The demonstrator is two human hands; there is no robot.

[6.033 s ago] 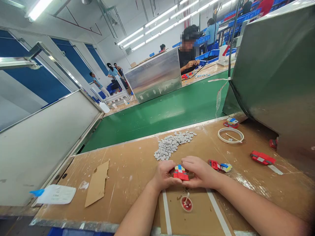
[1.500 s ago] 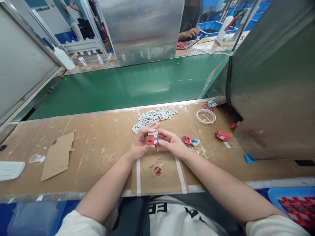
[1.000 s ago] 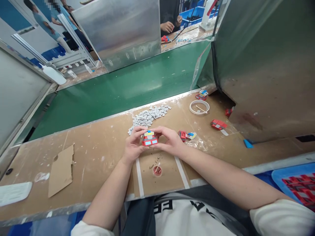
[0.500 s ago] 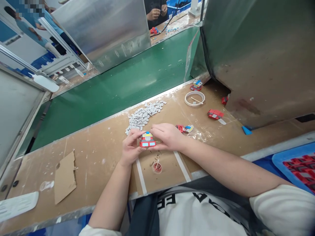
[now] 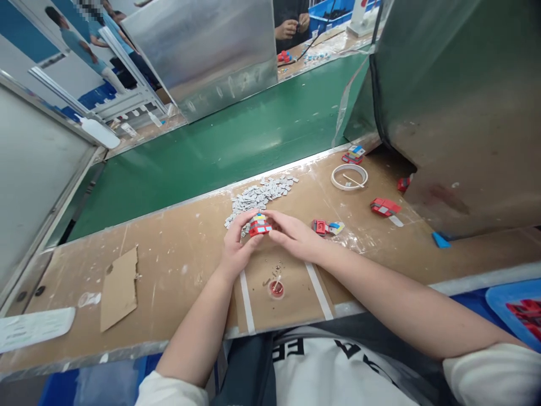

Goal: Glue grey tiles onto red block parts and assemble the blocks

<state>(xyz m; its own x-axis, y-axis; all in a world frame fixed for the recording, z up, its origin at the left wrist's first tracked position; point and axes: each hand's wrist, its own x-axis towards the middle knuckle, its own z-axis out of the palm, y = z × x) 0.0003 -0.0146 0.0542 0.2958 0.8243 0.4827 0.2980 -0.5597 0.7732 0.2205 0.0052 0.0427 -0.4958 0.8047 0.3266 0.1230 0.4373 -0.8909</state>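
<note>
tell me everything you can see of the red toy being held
The red toy looks like hard plastic: a small, blocky red body with gray and pale patches, topped with yellow and blue. Its colored top faces up. The left hand and right hand grip it from either side, partly covering it, apparently above the workbench.

free: tabletop [image 5: 181,242] between cardboard [image 5: 120,290] and hands [image 5: 236,248] | ahead: grey tiles [image 5: 258,195] | right: red part [image 5: 319,227], metal panel [image 5: 460,141]

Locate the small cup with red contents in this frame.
In the head view, the small cup is low, just right of centre, between two white strips, nearer the person than the left hand and right hand holding the red toy piece.
</note>
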